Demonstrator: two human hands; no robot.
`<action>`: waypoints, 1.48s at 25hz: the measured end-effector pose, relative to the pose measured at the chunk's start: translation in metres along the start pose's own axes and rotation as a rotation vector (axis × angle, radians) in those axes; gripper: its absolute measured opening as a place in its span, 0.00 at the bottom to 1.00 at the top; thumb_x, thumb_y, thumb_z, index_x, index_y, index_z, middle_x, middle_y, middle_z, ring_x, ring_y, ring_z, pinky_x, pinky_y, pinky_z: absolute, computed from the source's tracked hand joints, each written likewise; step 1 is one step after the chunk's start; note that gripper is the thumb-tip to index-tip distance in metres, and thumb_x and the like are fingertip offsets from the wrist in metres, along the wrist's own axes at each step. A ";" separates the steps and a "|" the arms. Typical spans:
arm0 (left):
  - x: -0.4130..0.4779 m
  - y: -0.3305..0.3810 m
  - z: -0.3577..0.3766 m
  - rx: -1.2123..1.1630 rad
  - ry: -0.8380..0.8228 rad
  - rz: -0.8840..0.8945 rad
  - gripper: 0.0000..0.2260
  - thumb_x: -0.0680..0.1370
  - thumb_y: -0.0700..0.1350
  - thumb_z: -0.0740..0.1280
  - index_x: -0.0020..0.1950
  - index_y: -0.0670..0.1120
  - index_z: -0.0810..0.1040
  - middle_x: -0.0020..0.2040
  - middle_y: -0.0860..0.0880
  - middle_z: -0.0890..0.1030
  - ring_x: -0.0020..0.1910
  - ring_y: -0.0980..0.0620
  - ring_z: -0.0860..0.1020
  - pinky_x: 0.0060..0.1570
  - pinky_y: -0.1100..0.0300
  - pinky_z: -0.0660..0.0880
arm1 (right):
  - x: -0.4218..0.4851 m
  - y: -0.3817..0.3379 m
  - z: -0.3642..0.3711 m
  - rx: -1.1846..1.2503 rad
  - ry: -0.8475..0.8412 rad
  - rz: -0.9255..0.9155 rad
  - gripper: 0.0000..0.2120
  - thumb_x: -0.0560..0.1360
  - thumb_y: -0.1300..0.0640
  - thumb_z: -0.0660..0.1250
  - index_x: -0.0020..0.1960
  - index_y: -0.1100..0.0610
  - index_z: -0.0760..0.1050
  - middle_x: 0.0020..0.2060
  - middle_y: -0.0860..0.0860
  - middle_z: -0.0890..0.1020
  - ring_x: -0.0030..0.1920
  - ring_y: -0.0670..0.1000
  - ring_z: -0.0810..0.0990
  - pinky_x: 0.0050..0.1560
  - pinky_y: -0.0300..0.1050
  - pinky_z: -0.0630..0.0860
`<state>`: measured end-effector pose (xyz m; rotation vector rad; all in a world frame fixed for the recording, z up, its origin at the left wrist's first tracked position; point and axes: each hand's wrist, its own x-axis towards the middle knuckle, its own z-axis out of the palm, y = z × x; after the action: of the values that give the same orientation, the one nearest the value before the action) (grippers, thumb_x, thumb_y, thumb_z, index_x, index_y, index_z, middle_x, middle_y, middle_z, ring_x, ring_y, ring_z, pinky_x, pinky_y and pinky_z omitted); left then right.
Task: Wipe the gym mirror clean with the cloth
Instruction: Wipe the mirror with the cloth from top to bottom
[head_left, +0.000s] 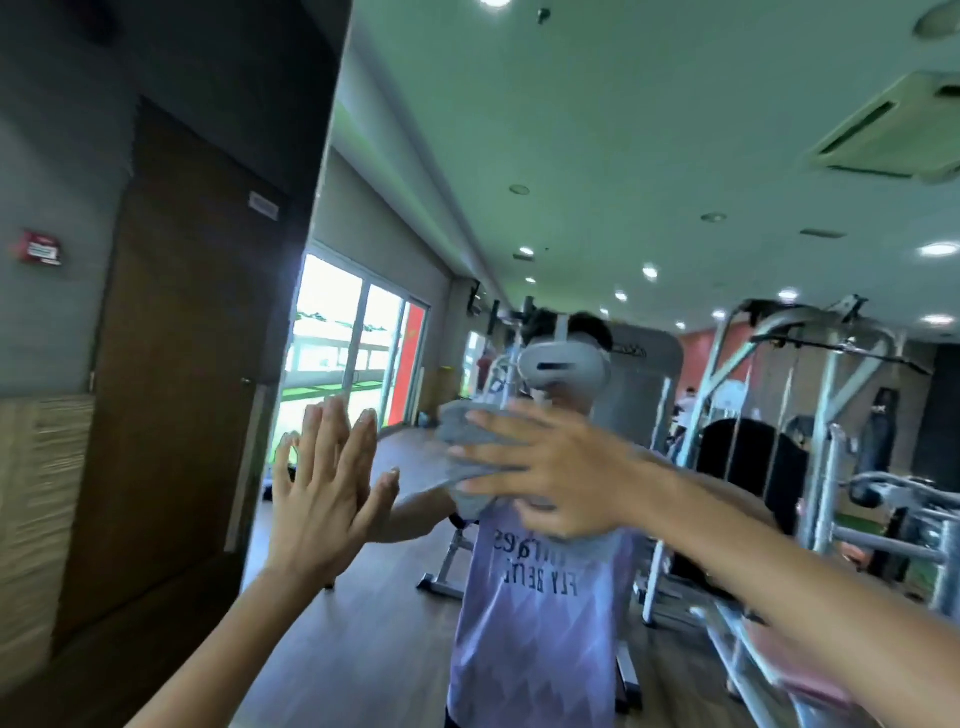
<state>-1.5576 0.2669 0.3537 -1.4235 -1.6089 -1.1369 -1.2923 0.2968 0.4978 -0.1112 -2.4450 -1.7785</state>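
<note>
Your left hand (322, 493) is planted flat on the mirror (623, 156) just left of the cloth (462, 426), so a sweep that way bumps it, and right past it is the dark wall edge (311, 156). Glass above, below and rightward is open.

the only lettering that can be partly read stands on the chest of the pale purple shirt (540, 654), seen reflected in the mirror (623, 156) and so reversed. its lower line (537, 579), in dark capitals, gives "fly bet" and then letters too blurred to settle. the upper line (511, 545) shows only a few reversed letters, perhaps "es" at its left end; the right hand (561, 467) covers the rest. a red box (40, 248) on the grey wall (52, 156) carries a white label, and a small plate (264, 205) sits on the brown door (171, 364); both are too blurred to read.
</note>
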 end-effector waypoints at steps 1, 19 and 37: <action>-0.002 -0.011 -0.001 0.029 -0.026 -0.022 0.33 0.81 0.68 0.42 0.82 0.51 0.50 0.82 0.44 0.49 0.81 0.46 0.45 0.76 0.47 0.39 | 0.000 0.026 -0.003 -0.005 0.021 -0.002 0.27 0.75 0.49 0.61 0.74 0.43 0.68 0.76 0.47 0.64 0.79 0.55 0.56 0.77 0.60 0.52; -0.073 -0.045 0.016 -0.034 -0.260 -0.397 0.37 0.78 0.66 0.28 0.81 0.45 0.37 0.80 0.47 0.33 0.79 0.51 0.34 0.77 0.45 0.45 | 0.218 0.018 -0.004 -0.119 0.276 0.707 0.31 0.75 0.50 0.49 0.77 0.54 0.64 0.76 0.55 0.65 0.77 0.61 0.59 0.73 0.59 0.61; -0.105 0.218 0.049 -0.298 -0.057 -0.050 0.30 0.83 0.59 0.47 0.81 0.43 0.50 0.80 0.35 0.48 0.80 0.43 0.41 0.73 0.38 0.42 | -0.173 -0.092 0.023 -0.082 0.294 0.957 0.26 0.77 0.58 0.56 0.74 0.51 0.68 0.74 0.52 0.68 0.75 0.61 0.63 0.73 0.63 0.64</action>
<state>-1.3241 0.2754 0.2745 -1.6226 -1.5697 -1.4234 -1.1334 0.2920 0.3805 -0.8022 -1.6425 -1.3080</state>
